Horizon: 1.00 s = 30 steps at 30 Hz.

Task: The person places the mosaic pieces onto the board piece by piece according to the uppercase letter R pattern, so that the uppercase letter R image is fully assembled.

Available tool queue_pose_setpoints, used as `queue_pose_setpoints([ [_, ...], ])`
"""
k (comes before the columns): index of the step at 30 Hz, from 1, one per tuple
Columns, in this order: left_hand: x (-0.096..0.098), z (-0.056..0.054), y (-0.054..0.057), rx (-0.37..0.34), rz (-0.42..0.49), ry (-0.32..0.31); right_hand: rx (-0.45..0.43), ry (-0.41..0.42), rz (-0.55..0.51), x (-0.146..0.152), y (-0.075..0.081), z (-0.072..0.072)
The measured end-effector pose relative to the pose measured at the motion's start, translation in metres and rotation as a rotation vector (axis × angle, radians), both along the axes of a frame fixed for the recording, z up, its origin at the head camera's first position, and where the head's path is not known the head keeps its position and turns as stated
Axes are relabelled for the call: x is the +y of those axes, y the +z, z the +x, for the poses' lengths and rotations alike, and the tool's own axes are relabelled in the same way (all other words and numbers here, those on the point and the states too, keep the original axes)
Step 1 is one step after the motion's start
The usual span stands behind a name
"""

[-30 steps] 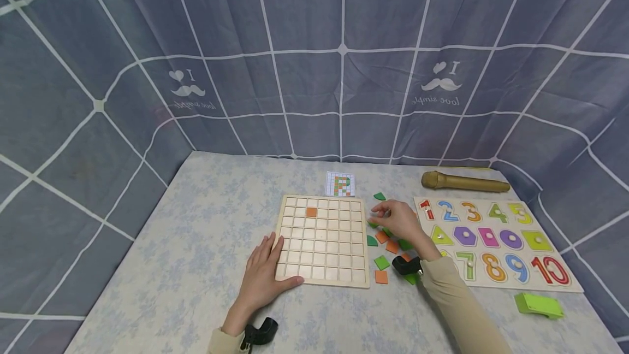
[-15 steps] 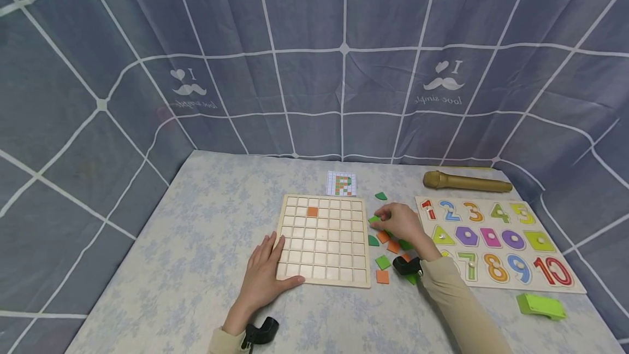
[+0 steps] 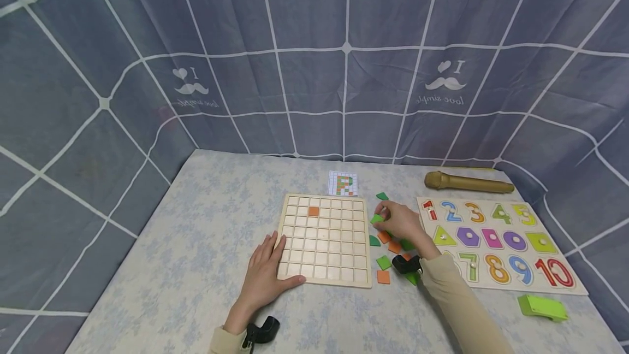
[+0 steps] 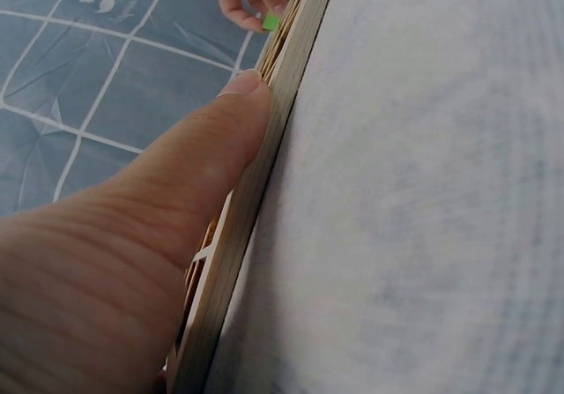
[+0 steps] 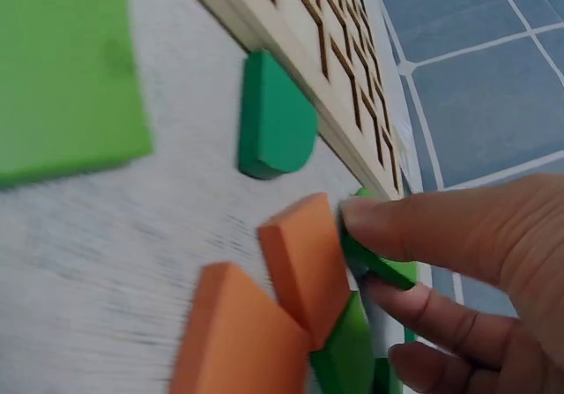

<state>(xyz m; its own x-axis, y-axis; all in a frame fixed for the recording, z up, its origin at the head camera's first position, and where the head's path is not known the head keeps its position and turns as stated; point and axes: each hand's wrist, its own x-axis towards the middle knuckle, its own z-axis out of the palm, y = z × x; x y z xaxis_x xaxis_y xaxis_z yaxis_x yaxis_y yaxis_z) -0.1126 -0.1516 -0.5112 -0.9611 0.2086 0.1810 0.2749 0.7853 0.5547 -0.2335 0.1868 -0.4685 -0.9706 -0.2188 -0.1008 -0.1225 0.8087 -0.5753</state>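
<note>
A wooden grid board [image 3: 326, 236] lies on the table with one orange square tile [image 3: 313, 211] in a cell of its second row. My left hand [image 3: 263, 269] rests on the board's lower left corner, fingers spread and thumb along the near edge. To the right of the board, my right hand [image 3: 400, 221] pinches a green tile [image 5: 377, 262] between thumb and fingers, above other loose tiles. Beside it lie a dark green rounded piece [image 5: 278, 116], orange tiles [image 5: 308, 262] and a light green square [image 3: 384, 262]. The hand hides part of the pile.
A small pattern card [image 3: 343, 183] lies beyond the board. On the right are a number-and-shape puzzle board [image 3: 484, 224], a gold microphone [image 3: 468, 182] and a lime green block [image 3: 543, 307]. A grey-blue gridded curtain [image 3: 314, 81] stands behind the table.
My right hand has come down to the loose tiles, and a green tile is now pinched and tilted in its fingers. My left hand stays on the board.
</note>
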Motion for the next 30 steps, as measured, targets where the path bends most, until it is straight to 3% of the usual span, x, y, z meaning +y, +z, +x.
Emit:
queue_pose_setpoints([
  [6,0.000,0.000,0.000,0.000,-0.002,0.000,0.124,-0.014,-0.037,-0.003,-0.001,0.006],
  [12,-0.001,0.000,0.001,-0.003,-0.004,0.001,0.230,-0.045,-0.165,-0.022,0.000,0.007],
  [16,0.000,0.000,0.000,0.004,-0.001,0.000,0.212,-0.035,-0.232,-0.046,0.002,0.004],
  [22,0.002,0.000,-0.001,0.004,0.004,0.001,0.201,0.054,-0.287,-0.080,0.002,0.000],
  [30,0.002,0.001,0.000,-0.010,0.003,0.008,0.171,0.131,-0.291,-0.112,-0.003,-0.002],
])
